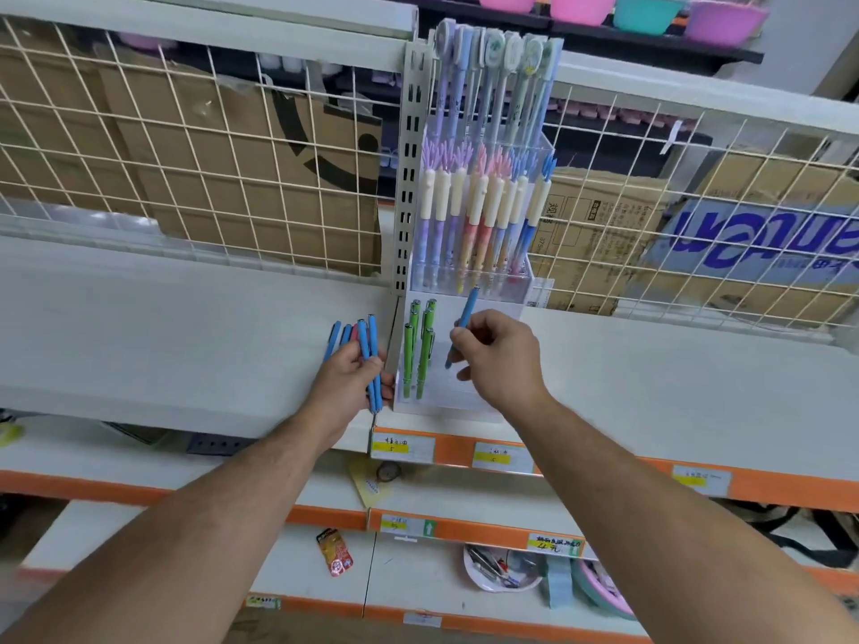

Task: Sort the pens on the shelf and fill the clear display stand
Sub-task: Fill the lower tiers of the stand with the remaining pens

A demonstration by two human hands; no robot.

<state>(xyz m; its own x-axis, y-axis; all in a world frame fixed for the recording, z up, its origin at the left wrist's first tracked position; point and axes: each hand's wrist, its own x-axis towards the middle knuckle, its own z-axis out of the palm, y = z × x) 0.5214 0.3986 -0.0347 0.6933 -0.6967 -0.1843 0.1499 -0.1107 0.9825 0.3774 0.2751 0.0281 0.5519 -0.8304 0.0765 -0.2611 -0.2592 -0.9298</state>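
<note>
Nearest to me, below both wrists, the price labels (403, 447) are sitting along the orange front edge of the shelf (186, 337).

My left hand (346, 376) is gripping a bundle of blue pens (369, 360), with my fingers curled round them. One reddish pen (354, 331) is showing among them. I am holding this stock upright and fanned just to the left of the clear display stand (469, 397), I judge so that each pen is only a short reach from my other hand.

My right hand (499, 360) is pinching a single blue pen (469, 309) between thumb and fingertips. The pen is tilting, with its lower end pointing down toward the stand's front tier. I am gripping it around the middle of the barrel, probably so I can steer the end into a slot.

Between my hands, the green pens (418, 350) are standing in the left part of that front tier, grouped by colour. The part under my right hand is looking unfilled, so the blue ones likely belong there.

Beyond my fingertips, the pastel pens (481, 211) with cream caps are filling the higher tier. Behind them, the tall pens (492, 86) are rising above everything so that each row is showing over the one in front.

Farthest from my hands, the wire grid (186, 155) is backing the shelf, and cardboard boxes (232, 192) are standing behind it.
</note>
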